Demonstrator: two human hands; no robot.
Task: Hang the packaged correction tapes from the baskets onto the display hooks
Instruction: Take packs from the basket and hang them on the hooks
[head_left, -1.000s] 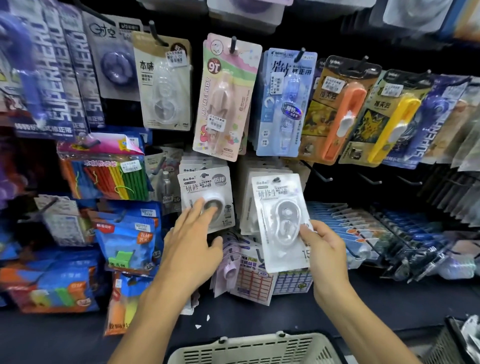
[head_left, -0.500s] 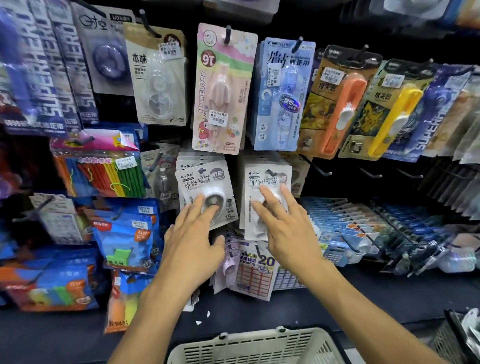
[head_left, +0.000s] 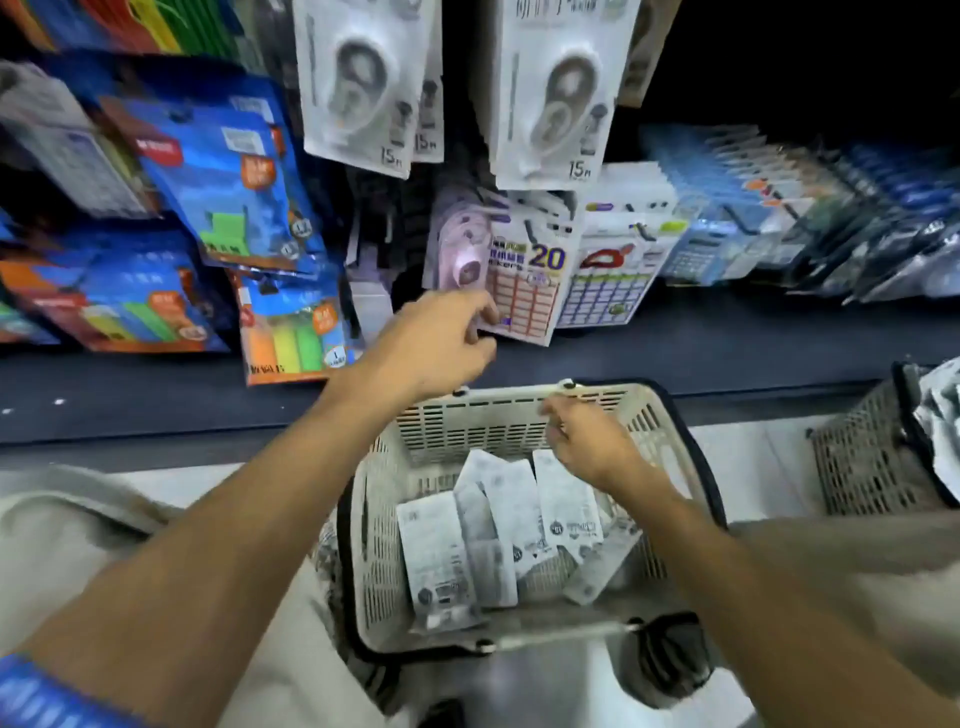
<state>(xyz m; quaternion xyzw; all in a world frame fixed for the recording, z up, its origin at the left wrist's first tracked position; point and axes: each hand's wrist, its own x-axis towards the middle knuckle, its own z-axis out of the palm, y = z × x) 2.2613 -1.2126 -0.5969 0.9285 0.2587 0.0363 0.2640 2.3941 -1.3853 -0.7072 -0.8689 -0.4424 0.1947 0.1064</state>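
A cream plastic basket (head_left: 498, 415) sits below me with several white packaged correction tapes (head_left: 441, 561) lying face down inside. My right hand (head_left: 587, 441) hovers over the basket's far side, fingers loosely curled, holding nothing. My left hand (head_left: 441, 338) hangs above the basket's far rim in front of the shelf, fingers relaxed and empty. Two stacks of white correction tape packs hang on hooks above, a left stack (head_left: 358, 83) and a right stack (head_left: 556, 88).
Sticker packs (head_left: 530, 280) and blue packages (head_left: 228, 182) hang on the lower display. A dark shelf ledge (head_left: 727, 338) runs behind the basket. A grey mesh basket (head_left: 872, 457) with packages stands at the right. A dark shoe (head_left: 670, 660) shows beneath the cream basket.
The view has swung down from the hooks to the basket. Both hands left the hanging packs and dropped; the right hand now reaches into the basket, the left hovers above its rim.
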